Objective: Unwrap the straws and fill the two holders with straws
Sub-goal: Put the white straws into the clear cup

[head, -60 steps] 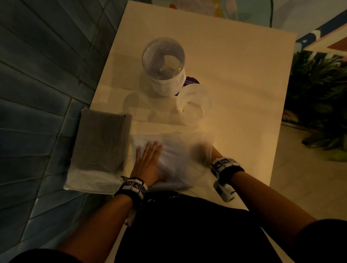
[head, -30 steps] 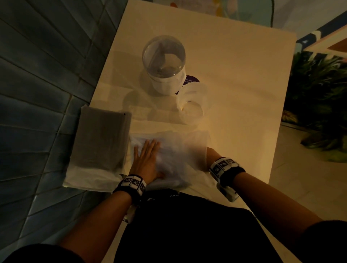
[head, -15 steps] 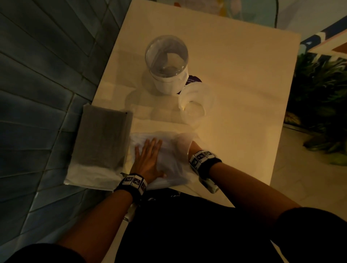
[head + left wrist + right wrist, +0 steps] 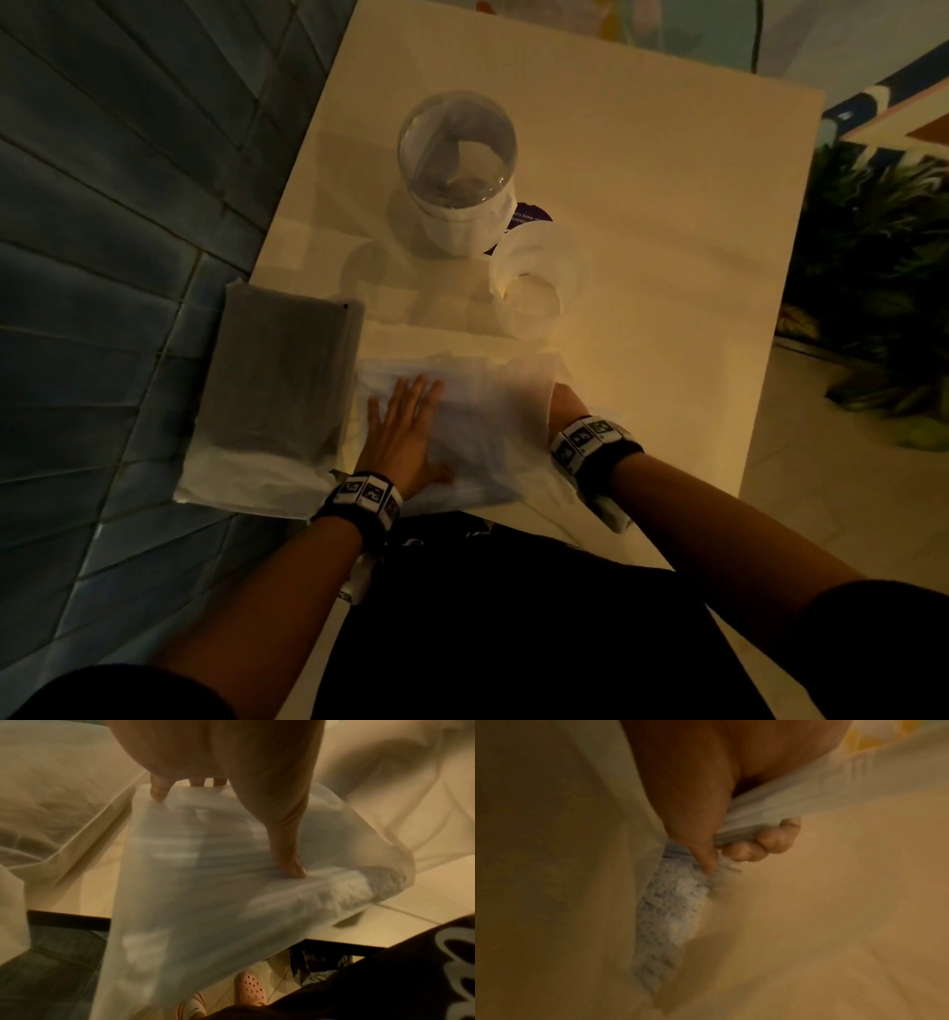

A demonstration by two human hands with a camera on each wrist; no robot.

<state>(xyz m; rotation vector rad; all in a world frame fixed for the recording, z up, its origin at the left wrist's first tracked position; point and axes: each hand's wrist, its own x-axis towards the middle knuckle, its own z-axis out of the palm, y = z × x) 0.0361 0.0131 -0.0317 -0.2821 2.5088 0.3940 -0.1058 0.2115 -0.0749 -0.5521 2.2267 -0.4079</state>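
Observation:
A translucent bag of white straws lies at the table's near edge. My left hand presses flat on its left half, and its thumb pushes into the plastic. My right hand is inside the bag's open right end, mostly hidden in the head view. In the right wrist view, the right hand grips a bundle of white straws beside the remaining straw ends. Two holders stand further back: a large clear jar and a smaller translucent cup.
A second bag holding a dark block of straws lies to the left and overhangs the cream table edge. A purple label shows behind the jar. Blue tiled wall stands left; plants and floor are right.
My right hand went leftward into the bag's open end and now holds a bundle of straws, with its wrist drawn slightly back right. The left hand stayed flat on the bag.

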